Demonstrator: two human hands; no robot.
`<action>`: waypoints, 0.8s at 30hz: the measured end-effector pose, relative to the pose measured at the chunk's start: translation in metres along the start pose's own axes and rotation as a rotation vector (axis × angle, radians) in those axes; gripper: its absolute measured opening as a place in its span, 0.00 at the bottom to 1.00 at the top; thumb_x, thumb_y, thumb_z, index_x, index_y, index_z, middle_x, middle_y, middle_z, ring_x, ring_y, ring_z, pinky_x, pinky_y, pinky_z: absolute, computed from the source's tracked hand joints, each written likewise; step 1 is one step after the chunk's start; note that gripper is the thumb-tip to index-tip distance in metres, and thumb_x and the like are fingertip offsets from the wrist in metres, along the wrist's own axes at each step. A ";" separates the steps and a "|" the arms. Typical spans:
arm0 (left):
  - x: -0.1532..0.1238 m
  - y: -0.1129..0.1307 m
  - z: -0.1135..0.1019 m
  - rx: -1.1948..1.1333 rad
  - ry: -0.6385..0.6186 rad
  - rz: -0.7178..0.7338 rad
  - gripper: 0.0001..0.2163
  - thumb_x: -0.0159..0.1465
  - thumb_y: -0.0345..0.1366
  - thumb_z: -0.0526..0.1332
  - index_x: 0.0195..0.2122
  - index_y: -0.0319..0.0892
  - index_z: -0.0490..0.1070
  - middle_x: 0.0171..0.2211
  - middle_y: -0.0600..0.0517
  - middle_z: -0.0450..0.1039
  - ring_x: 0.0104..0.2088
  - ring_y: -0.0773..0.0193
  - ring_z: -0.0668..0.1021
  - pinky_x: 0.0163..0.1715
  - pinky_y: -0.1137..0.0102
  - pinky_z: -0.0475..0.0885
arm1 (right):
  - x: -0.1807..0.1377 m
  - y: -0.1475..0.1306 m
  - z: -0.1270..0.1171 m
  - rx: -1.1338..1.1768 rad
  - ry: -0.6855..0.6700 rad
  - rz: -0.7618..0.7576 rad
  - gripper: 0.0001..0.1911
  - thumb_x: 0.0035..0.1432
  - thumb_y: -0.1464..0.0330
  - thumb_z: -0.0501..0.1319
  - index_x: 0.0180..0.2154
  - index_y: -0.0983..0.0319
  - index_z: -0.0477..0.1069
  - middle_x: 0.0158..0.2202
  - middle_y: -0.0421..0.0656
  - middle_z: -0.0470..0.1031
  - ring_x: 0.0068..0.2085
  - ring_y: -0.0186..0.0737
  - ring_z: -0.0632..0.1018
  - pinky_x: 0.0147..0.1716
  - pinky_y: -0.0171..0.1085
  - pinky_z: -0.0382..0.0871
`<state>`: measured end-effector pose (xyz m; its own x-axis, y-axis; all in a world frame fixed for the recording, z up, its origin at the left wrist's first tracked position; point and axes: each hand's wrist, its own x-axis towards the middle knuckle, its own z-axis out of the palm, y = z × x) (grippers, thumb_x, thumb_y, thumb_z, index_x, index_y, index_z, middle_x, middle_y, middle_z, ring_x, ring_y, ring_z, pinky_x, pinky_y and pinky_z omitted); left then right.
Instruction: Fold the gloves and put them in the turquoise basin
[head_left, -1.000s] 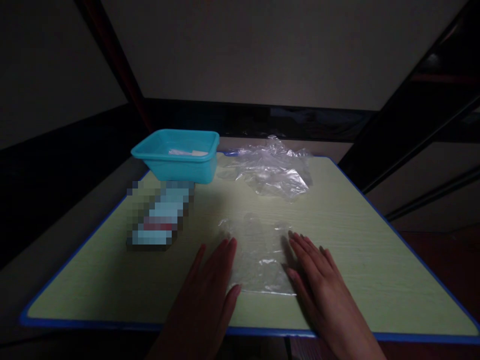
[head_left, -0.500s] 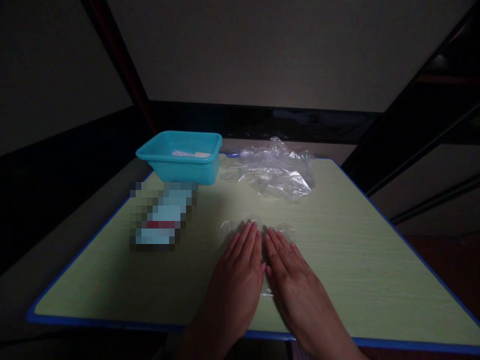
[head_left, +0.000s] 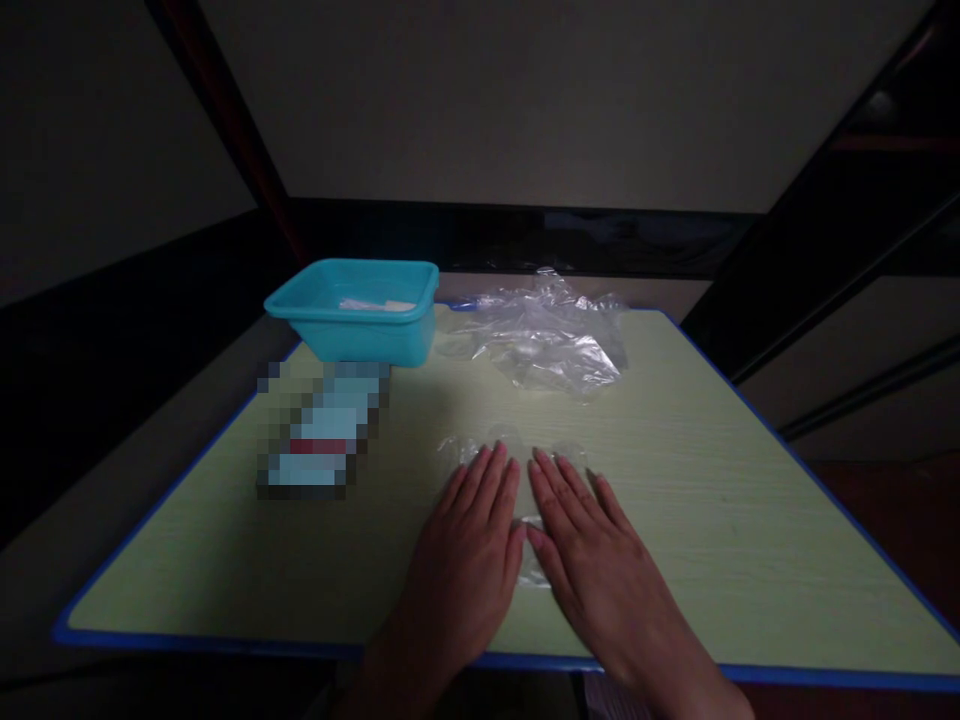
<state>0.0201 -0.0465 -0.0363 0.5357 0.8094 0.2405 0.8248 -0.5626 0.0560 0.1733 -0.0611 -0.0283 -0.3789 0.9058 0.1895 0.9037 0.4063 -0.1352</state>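
A clear plastic sheet or bag [head_left: 534, 568] lies on the table near its front edge, mostly covered by my two hands. My left hand [head_left: 471, 545] rests flat on its left part with the fingers stretched forward. On the right part my right hand [head_left: 589, 550] lies flat too, its fingers slightly spread. The two thumbs nearly meet in the middle, over the plastic. Edges of the plastic show past the fingertips and between the hands. Farther back lies a crumpled heap of clear plastic [head_left: 551, 340], apart from both hands.
A turquoise plastic basin [head_left: 360, 335] stands at the back left with some whitish items [head_left: 375, 305] inside. In front of it lies a pixelated flat object [head_left: 326, 430]. The pale table [head_left: 720, 540] has a blue edge; a wall panel rises behind it.
Both hands have shifted slightly on the plastic and the gap between them is wider. The right fingers are more spread. The view has moved a little.
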 end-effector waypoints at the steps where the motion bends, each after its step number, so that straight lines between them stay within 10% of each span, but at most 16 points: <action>1: 0.000 0.000 -0.001 -0.005 -0.004 -0.002 0.22 0.65 0.32 0.47 0.60 0.31 0.54 0.62 0.38 0.52 0.62 0.51 0.56 0.56 0.54 0.62 | -0.001 0.002 0.000 -0.006 0.000 0.004 0.27 0.65 0.61 0.44 0.61 0.68 0.53 0.62 0.48 0.52 0.62 0.47 0.56 0.58 0.55 0.54; 14: 0.000 0.001 -0.001 -0.054 0.034 -0.030 0.22 0.65 0.31 0.47 0.60 0.31 0.53 0.63 0.39 0.51 0.63 0.53 0.55 0.58 0.55 0.60 | -0.025 0.042 -0.010 0.155 0.047 0.081 0.26 0.65 0.64 0.44 0.63 0.64 0.49 0.63 0.49 0.54 0.62 0.45 0.56 0.58 0.56 0.52; 24: 0.000 0.026 -0.019 -0.139 -0.014 0.192 0.24 0.64 0.31 0.50 0.62 0.39 0.50 0.65 0.48 0.47 0.64 0.57 0.51 0.60 0.56 0.58 | -0.050 0.048 -0.028 0.294 0.046 -0.070 0.23 0.60 0.76 0.46 0.55 0.59 0.66 0.61 0.45 0.58 0.61 0.46 0.61 0.55 0.52 0.60</action>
<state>0.0384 -0.0643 -0.0165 0.6834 0.6874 0.2459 0.6755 -0.7231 0.1440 0.2418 -0.0905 -0.0167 -0.4227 0.8707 0.2513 0.7767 0.4909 -0.3946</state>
